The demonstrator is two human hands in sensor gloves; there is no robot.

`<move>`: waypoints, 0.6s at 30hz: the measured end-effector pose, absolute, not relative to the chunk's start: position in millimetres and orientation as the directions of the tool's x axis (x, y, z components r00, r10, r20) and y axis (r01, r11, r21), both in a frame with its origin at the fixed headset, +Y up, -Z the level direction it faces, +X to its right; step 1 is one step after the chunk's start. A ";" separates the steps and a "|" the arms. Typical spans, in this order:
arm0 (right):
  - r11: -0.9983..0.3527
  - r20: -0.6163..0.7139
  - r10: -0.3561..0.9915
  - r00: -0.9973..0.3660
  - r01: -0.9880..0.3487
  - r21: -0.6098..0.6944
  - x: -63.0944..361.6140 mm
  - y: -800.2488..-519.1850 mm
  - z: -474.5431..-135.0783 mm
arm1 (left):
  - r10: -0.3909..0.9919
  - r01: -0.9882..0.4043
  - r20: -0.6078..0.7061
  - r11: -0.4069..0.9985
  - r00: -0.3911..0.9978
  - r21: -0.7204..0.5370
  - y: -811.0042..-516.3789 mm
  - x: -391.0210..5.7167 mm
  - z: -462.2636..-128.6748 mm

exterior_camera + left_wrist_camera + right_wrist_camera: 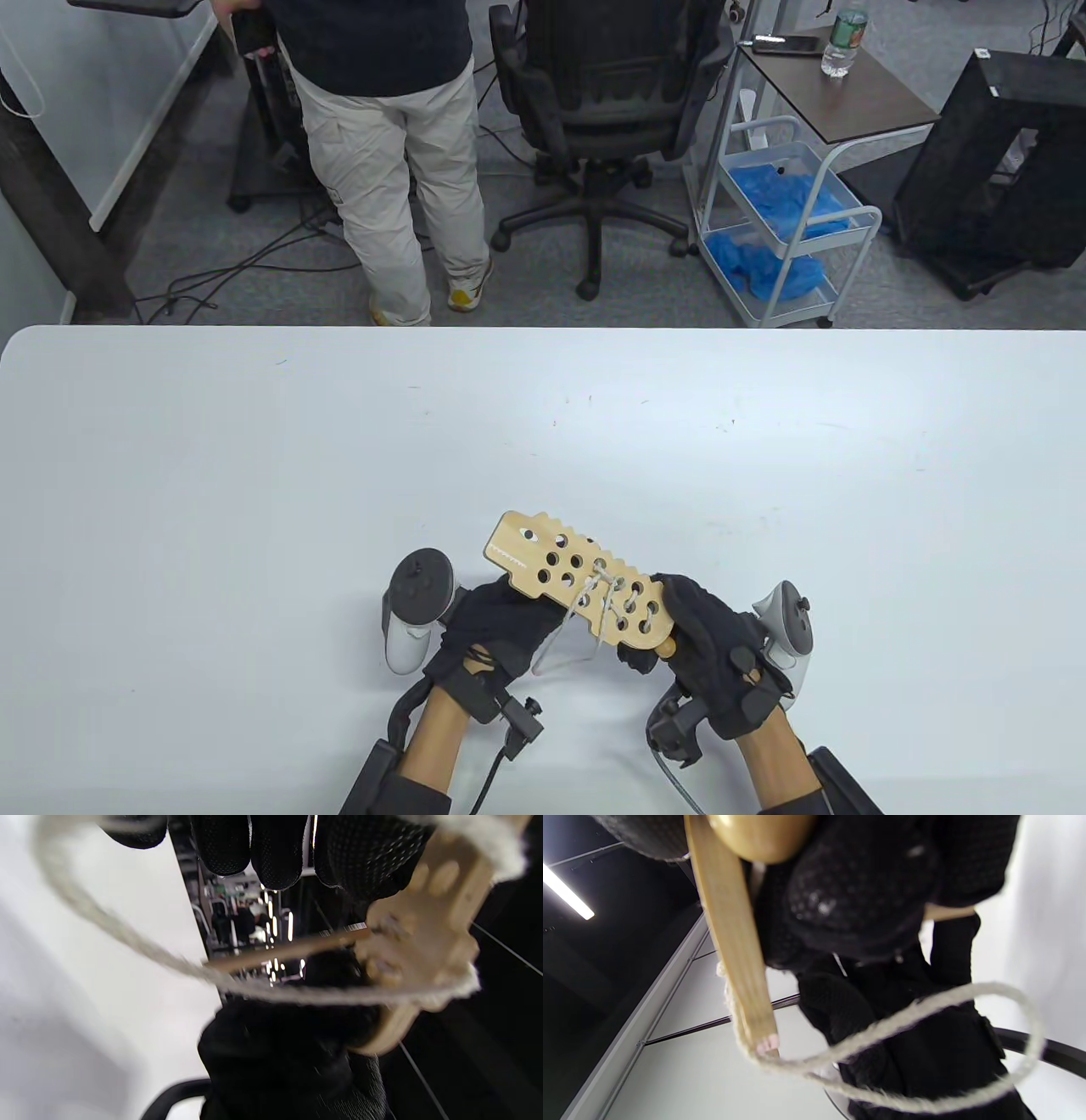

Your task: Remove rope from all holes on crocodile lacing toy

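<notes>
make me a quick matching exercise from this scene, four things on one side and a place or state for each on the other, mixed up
Things:
1. crocodile lacing toy
2. rope
3. left hand
4. right hand

Places or states:
A. grips the toy's end nearer the table's right side
B. held off the table between both hands
C. laced through holes, a loop hanging below
D. holds the toy's lower edge near its middle

Pairs: 1-B, 2-C, 3-D, 4-A
</notes>
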State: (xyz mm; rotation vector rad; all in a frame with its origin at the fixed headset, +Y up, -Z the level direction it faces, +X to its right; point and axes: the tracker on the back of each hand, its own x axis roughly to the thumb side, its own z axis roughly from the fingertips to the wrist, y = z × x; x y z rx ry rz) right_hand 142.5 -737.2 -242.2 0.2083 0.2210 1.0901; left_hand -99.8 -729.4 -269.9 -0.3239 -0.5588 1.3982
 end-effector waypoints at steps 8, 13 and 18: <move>0.451 -0.079 0.891 0.448 -0.844 0.290 140.2 -740.1 -242.3 | 0.940 -0.854 0.282 0.299 0.189 -0.425 -722.4 -91.8 -263.5; 0.455 -0.081 0.889 0.451 -0.847 0.275 141.9 -742.2 -242.7 | 0.943 -0.852 0.276 0.294 0.186 -0.432 -721.5 -91.7 -262.9; 0.512 -0.087 0.857 0.507 -0.823 0.248 144.4 -744.0 -242.8 | 0.917 -0.838 0.290 0.376 0.275 -0.394 -718.0 -90.5 -261.0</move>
